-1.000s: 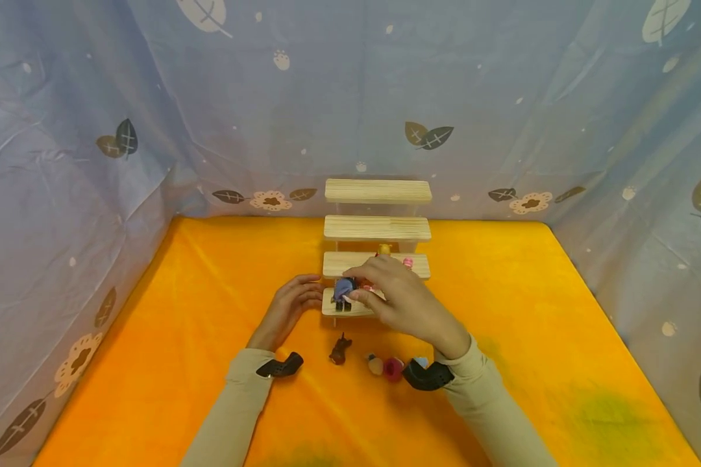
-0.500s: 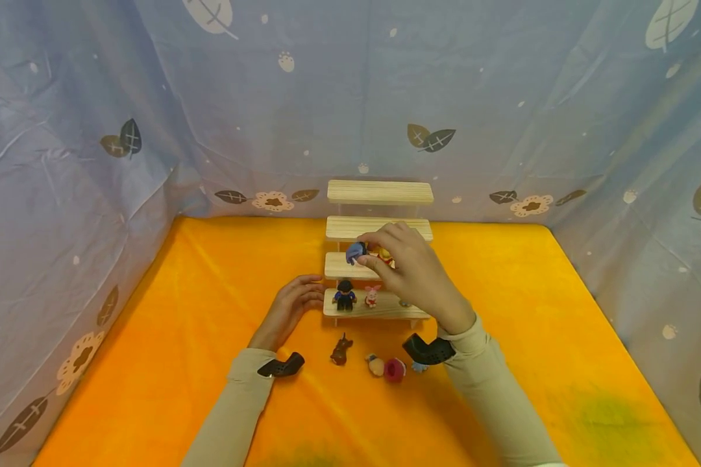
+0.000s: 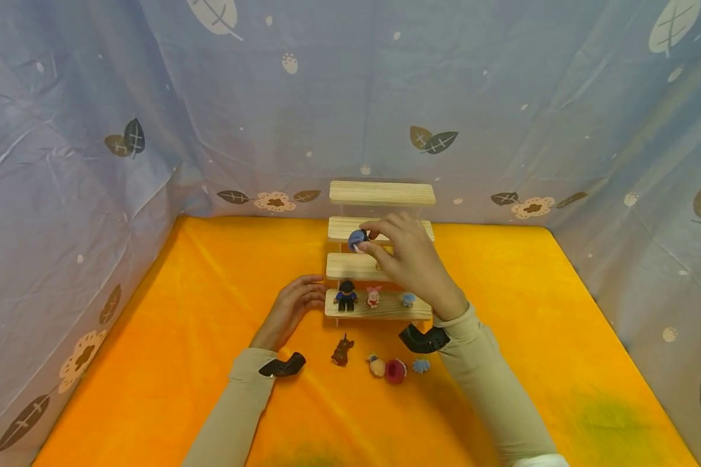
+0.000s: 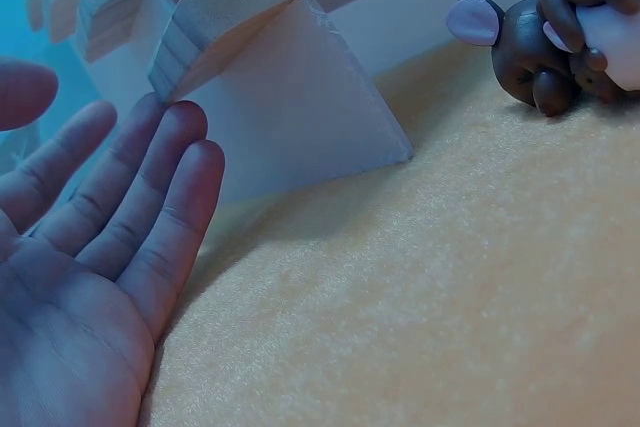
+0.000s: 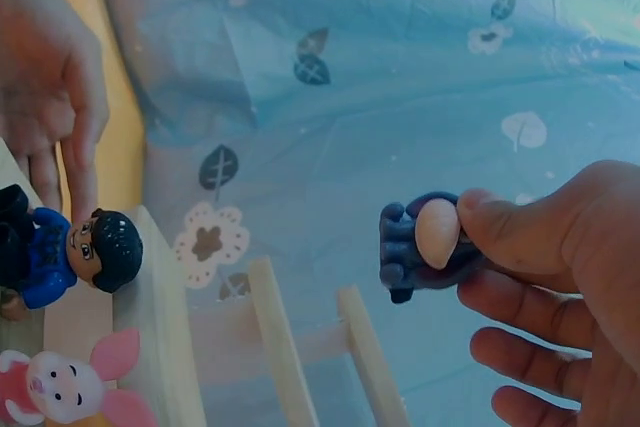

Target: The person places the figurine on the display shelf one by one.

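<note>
My right hand (image 3: 411, 259) pinches a blue-grey toy figurine (image 5: 400, 247) with a pale oval part between thumb and index finger. In the head view it overlaps the front of the third wooden step up. My left hand (image 3: 292, 308) has straight fingers, their tips right at the left end of the lowest step (image 3: 391, 314). On that step stand a black-haired toy man (image 3: 346, 298), a pink piglet figurine (image 3: 374, 297) and a small light-blue figurine (image 3: 407, 299). A yellow figure on the second step is mostly hidden behind my right hand.
The four-tier wooden stand's top step (image 3: 382, 192) sits against a patterned cloth wall (image 3: 339, 97). On the orange cloth in front lie a brown figurine (image 3: 342, 350), a beige one (image 3: 376, 367), a dark-pink one (image 3: 395, 371) and a light-blue one (image 3: 421, 366).
My right hand has lifted the blue-grey figurine from the lowest step up past the second, uncovering the toy man, piglet and light-blue figurine. My left hand stays at the stand's left end.
</note>
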The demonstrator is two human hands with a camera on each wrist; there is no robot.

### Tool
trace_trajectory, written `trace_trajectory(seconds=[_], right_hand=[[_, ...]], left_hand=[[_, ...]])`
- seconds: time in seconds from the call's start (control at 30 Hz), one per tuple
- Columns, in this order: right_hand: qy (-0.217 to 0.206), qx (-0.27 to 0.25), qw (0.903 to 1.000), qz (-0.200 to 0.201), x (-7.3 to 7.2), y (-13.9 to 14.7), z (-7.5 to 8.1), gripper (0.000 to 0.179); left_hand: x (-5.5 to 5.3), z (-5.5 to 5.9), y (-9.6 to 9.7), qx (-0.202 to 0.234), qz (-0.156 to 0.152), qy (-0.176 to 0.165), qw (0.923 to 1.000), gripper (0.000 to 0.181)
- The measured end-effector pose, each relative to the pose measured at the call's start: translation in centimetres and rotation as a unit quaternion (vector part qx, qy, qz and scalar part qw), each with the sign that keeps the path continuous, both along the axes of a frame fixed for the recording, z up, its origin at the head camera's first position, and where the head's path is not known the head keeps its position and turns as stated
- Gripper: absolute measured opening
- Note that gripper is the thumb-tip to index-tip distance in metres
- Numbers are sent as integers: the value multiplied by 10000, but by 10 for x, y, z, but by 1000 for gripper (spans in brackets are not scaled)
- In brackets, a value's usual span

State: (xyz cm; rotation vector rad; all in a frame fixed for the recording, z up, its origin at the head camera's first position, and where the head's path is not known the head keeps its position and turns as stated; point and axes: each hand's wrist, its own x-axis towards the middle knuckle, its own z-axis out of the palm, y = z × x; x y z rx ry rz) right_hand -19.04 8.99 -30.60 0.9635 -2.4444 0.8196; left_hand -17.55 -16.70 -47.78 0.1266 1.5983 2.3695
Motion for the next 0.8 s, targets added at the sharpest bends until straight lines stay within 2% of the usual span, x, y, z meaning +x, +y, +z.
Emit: trace_trajectory(seconds=[0.43,0.8], right_hand=[[-172,98,9996,-217,-7,-4,-4,30],[-389,388,9979,-329,-10,-9,-9,33]], left_hand=[[1,1,-1,-43,-105,59,9999,50],[1,2,0,18,-38,-11,10000,49]])
